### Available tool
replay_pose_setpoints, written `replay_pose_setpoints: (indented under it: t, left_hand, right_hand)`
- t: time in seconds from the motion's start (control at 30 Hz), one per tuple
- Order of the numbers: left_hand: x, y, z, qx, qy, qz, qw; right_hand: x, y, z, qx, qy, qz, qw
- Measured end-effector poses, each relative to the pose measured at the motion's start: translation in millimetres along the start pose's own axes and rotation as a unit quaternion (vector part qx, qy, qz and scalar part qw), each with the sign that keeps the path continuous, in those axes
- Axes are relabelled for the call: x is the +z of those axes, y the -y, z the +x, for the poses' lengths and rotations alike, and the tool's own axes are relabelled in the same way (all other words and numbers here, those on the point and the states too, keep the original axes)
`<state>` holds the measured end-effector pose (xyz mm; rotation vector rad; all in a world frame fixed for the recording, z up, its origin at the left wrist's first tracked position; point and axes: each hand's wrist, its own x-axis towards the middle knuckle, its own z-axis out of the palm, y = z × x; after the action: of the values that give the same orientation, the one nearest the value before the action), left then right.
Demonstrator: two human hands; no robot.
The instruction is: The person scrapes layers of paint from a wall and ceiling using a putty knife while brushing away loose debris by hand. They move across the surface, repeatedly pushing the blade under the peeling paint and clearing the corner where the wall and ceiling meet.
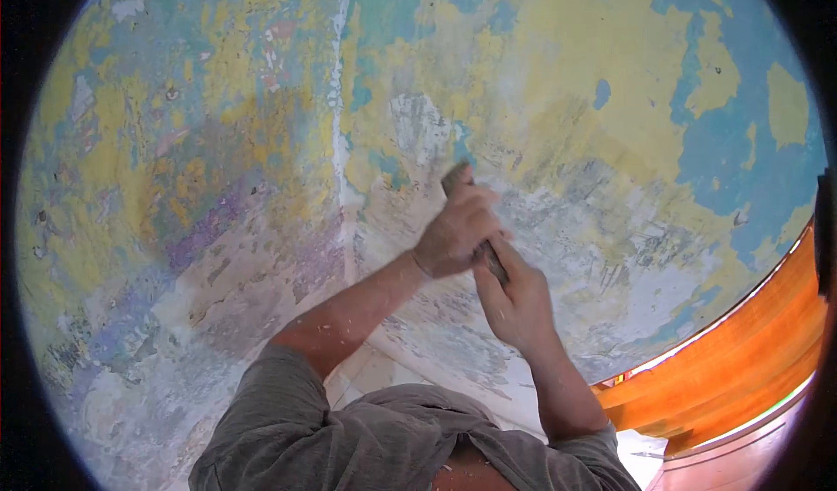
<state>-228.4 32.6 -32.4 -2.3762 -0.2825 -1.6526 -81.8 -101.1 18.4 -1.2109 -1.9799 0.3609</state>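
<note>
Both of my hands grip one scraper [456, 177], its short flat dark end against or very near the wall [575, 72]. My left hand [458, 229] is wrapped around the upper part, close to that end. Lower down, my right hand [516, 299] closes around the handle [493, 262]. The hands and tool are slightly blurred, and the blade edge cannot be made out. Yellow and blue paint covers much of the wall, with bare grey-white patches around the tool. Pale flecks dot my left forearm.
A whitish corner line [338, 98] runs down the wall left of my hands. Bright orange cloth [724, 364] hangs at the lower right, beside a pinkish curved surface [732, 456]. Pale floor or ledge [384, 371] shows beneath my arms.
</note>
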Motion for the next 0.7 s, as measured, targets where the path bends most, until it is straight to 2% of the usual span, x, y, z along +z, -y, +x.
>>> replay_pose_setpoints:
  t: [0.03,0.1,0.13,0.2,0.33,0.4,0.5,0.6,0.7]
  left_hand:
    - [-2,-15,5,0.013,-0.012,-0.001,1.000]
    - [6,-7,7,0.003,-0.017,-0.019,1.000]
    - [9,-6,6,-0.010,-0.019,-0.044,0.999]
    - [5,2,0,-0.014,-0.014,-0.021,1.000]
    - [2,-1,3,-0.006,-0.004,0.013,1.000]
    - [11,-15,4,-0.001,0.003,0.005,1.000]
    - [18,7,3,0.016,-0.006,0.029,0.999]
    - [4,22,-3,0.005,-0.018,0.072,0.997]
    - [-4,14,0,-0.005,-0.025,0.070,0.997]
  right_hand:
    - [3,-2,-9,-0.004,0.001,0.002,1.000]
    - [7,-5,-20,-0.022,-0.066,0.061,0.996]
    - [10,-7,-11,-0.021,-0.065,0.061,0.996]
    - [17,-11,7,0.026,-0.009,-0.076,0.997]
    - [13,-16,-7,0.033,-0.015,-0.013,0.999]
    - [6,-18,-22,-0.010,-0.044,0.033,0.998]
    - [11,-20,-10,-0.046,-0.075,-0.048,0.995]
    - [28,-30,24,-0.023,-0.034,-0.125,0.991]
    - [22,-11,10,-0.040,-0.041,-0.071,0.996]
